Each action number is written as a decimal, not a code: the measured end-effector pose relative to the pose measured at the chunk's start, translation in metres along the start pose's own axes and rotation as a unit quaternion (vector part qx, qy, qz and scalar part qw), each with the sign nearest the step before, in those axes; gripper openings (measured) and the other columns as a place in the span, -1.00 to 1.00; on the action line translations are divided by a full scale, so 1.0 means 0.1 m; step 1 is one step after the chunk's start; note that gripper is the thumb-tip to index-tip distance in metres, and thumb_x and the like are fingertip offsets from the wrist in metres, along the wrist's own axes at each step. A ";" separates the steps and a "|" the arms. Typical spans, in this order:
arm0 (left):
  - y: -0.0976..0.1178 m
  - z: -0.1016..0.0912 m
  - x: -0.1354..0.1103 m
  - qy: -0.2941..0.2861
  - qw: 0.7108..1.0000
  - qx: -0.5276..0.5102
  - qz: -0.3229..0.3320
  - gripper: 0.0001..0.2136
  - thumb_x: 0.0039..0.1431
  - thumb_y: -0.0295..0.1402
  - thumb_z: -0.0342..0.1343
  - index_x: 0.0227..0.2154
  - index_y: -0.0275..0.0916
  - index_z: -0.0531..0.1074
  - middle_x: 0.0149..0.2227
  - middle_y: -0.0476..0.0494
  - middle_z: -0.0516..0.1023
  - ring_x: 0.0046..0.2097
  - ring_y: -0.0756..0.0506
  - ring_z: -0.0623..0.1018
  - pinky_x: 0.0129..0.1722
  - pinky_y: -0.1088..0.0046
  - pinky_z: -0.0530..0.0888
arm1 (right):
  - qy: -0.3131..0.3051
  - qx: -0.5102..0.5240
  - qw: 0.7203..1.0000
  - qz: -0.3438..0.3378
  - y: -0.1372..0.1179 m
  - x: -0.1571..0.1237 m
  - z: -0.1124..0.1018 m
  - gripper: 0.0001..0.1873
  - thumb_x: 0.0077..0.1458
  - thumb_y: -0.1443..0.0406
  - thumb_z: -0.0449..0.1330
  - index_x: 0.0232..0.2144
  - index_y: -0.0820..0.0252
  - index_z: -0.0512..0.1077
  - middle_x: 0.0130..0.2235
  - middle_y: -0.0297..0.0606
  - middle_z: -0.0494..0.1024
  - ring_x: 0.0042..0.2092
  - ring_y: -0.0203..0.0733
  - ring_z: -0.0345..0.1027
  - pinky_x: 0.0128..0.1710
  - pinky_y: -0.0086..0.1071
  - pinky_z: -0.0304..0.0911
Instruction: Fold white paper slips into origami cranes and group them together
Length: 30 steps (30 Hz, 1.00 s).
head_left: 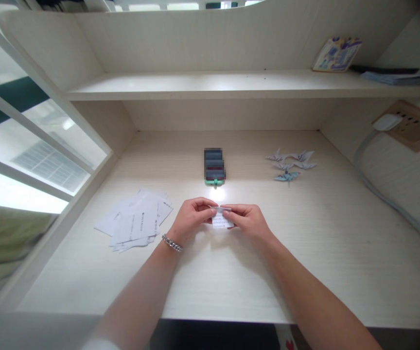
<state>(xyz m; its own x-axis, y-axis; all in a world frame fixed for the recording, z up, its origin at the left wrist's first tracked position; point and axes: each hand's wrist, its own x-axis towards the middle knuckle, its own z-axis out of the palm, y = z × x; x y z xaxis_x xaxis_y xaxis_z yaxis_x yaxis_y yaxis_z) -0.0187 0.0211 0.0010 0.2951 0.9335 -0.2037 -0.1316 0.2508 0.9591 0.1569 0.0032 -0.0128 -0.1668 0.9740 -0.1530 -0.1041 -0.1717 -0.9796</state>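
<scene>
Between my two hands, a small folded piece of paper (221, 221) with printed lines is held a little above the desk. My left hand (194, 218) pinches its left side between thumb and fingers; a chain bracelet (172, 243) circles that wrist. The right side of the paper is pinched by my right hand (247, 221), thumb on the near face. Parts of the paper's top edge are covered by my fingertips. To the left lies a loose pile of printed paper sheets (137, 223). Several folded paper cranes (286, 176) sit together at the back right, one of them bluish.
A phone (215, 164) with a green edge lies on the desk (326, 253) beyond my hands. Above runs a shelf (195, 82) holding a small colourful box (337, 54). A cable (372, 182) hangs from the wall socket (416, 124) at right. Window bars (24, 109) border the left side.
</scene>
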 end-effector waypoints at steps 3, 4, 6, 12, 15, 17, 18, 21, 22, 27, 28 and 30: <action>0.00 0.00 0.00 0.006 1.000 0.010 0.011 -0.85 -0.12 -0.40 0.24 -0.42 -0.33 0.51 -0.48 -0.13 0.52 -0.43 -0.02 0.49 -0.44 0.46 0.44 | 0.000 0.012 1.000 -0.005 0.01 0.00 0.00 -0.66 -0.18 0.20 0.33 -0.27 0.18 0.56 -0.39 -0.24 0.61 -0.45 -0.26 0.40 -0.44 -0.35 0.34; 0.00 0.00 0.00 0.008 1.000 0.011 0.013 -0.86 -0.13 -0.40 0.23 -0.44 -0.33 0.51 -0.49 -0.12 0.51 -0.44 -0.02 0.49 -0.45 0.46 0.44 | -0.001 0.021 1.000 -0.006 0.02 -0.01 0.00 -0.67 -0.18 0.22 0.33 -0.27 0.17 0.56 -0.38 -0.23 0.61 -0.43 -0.25 0.41 -0.41 -0.33 0.34; 0.01 0.00 0.00 0.012 1.000 0.006 0.013 -0.87 -0.14 -0.41 0.23 -0.46 -0.33 0.51 -0.50 -0.11 0.51 -0.45 -0.01 0.48 -0.46 0.46 0.43 | -0.004 0.038 0.999 -0.006 0.03 -0.01 0.00 -0.69 -0.19 0.26 0.33 -0.28 0.15 0.57 -0.35 -0.22 0.62 -0.40 -0.22 0.43 -0.36 -0.31 0.34; 0.05 -0.01 -0.01 0.009 1.000 -0.002 0.013 -0.91 -0.14 -0.44 0.21 -0.49 -0.32 0.50 -0.51 -0.09 0.50 -0.45 -0.01 0.47 -0.45 0.46 0.43 | -0.022 0.051 0.998 -0.025 0.05 -0.01 0.01 -0.74 -0.20 0.28 0.32 -0.34 0.13 0.58 -0.30 -0.18 0.61 -0.32 -0.14 0.45 -0.29 -0.24 0.34; 0.05 -0.02 -0.01 0.006 0.999 0.019 0.031 -0.93 -0.12 -0.44 0.20 -0.49 -0.31 0.50 -0.50 -0.08 0.50 -0.45 0.00 0.46 -0.43 0.48 0.42 | -0.044 0.037 0.998 -0.024 0.01 -0.02 0.00 -0.70 -0.23 0.25 0.35 -0.32 0.13 0.58 -0.30 -0.19 0.61 -0.30 -0.13 0.44 -0.26 -0.22 0.33; 0.05 -0.03 -0.02 0.005 0.997 0.051 0.049 -0.94 -0.10 -0.45 0.19 -0.48 -0.31 0.50 -0.49 -0.09 0.51 -0.44 0.00 0.46 -0.42 0.48 0.41 | -0.060 0.054 0.997 0.000 -0.02 -0.03 0.00 -0.68 -0.22 0.20 0.35 -0.32 0.14 0.58 -0.29 -0.17 0.60 -0.29 -0.13 0.44 -0.25 -0.22 0.33; 0.05 -0.03 -0.02 0.004 0.996 0.071 0.059 -0.94 -0.08 -0.46 0.17 -0.48 -0.31 0.50 -0.48 -0.09 0.51 -0.44 0.00 0.47 -0.41 0.49 0.41 | -0.062 0.071 0.995 0.017 -0.04 -0.04 0.00 -0.68 -0.19 0.16 0.34 -0.33 0.17 0.58 -0.31 -0.16 0.60 -0.30 -0.13 0.45 -0.26 -0.23 0.34; 0.06 -0.01 -0.04 -0.009 0.988 0.131 0.086 -0.92 -0.05 -0.46 0.14 -0.44 -0.30 0.51 -0.45 -0.11 0.54 -0.41 0.00 0.48 -0.38 0.50 0.41 | -0.042 0.113 0.991 0.066 -0.07 -0.03 0.01 -0.64 -0.08 0.06 0.25 -0.41 0.26 0.58 -0.42 -0.13 0.57 -0.39 -0.16 0.43 -0.38 -0.29 0.34; 0.07 -0.01 -0.05 -0.011 0.985 0.147 0.094 -0.91 -0.04 -0.46 0.14 -0.44 -0.29 0.52 -0.43 -0.11 0.54 -0.40 0.00 0.48 -0.37 0.50 0.41 | -0.031 0.114 0.990 0.076 -0.06 -0.02 0.01 -0.64 -0.09 0.07 0.26 -0.43 0.28 0.57 -0.44 -0.14 0.56 -0.41 -0.18 0.42 -0.42 -0.32 0.33; 0.07 0.01 -0.05 -0.013 0.975 0.186 0.118 -0.90 -0.01 -0.40 0.14 -0.43 -0.29 0.52 -0.41 -0.13 0.55 -0.37 -0.01 0.49 -0.36 0.51 0.40 | -0.011 0.073 0.995 0.073 -0.01 0.00 -0.01 -0.73 -0.23 0.20 0.37 -0.42 0.23 0.56 -0.44 -0.24 0.55 -0.42 -0.25 0.39 -0.47 -0.43 0.27; 0.07 0.01 -0.05 -0.013 0.976 0.186 0.117 -0.90 -0.01 -0.40 0.15 -0.43 -0.29 0.52 -0.41 -0.13 0.55 -0.37 -0.02 0.49 -0.36 0.51 0.41 | -0.011 0.066 0.995 0.067 0.00 0.00 -0.01 -0.73 -0.23 0.21 0.37 -0.42 0.23 0.56 -0.44 -0.24 0.55 -0.42 -0.25 0.39 -0.47 -0.43 0.27; 0.06 0.00 -0.04 -0.010 0.978 0.179 0.111 -0.90 -0.03 -0.39 0.17 -0.43 -0.29 0.52 -0.41 -0.14 0.55 -0.36 -0.02 0.49 -0.35 0.50 0.41 | -0.016 0.052 0.997 0.053 0.01 0.00 0.00 -0.72 -0.23 0.20 0.37 -0.41 0.23 0.56 -0.45 -0.23 0.56 -0.42 -0.25 0.38 -0.46 -0.42 0.27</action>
<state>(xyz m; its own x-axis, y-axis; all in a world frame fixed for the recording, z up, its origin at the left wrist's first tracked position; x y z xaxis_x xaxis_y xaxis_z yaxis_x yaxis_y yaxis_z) -0.0206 0.0189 0.0075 0.3163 0.9485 0.0168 0.1435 -0.0654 0.9875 0.1573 0.0029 -0.0141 -0.2134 0.9448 -0.2484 -0.1857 -0.2889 -0.9392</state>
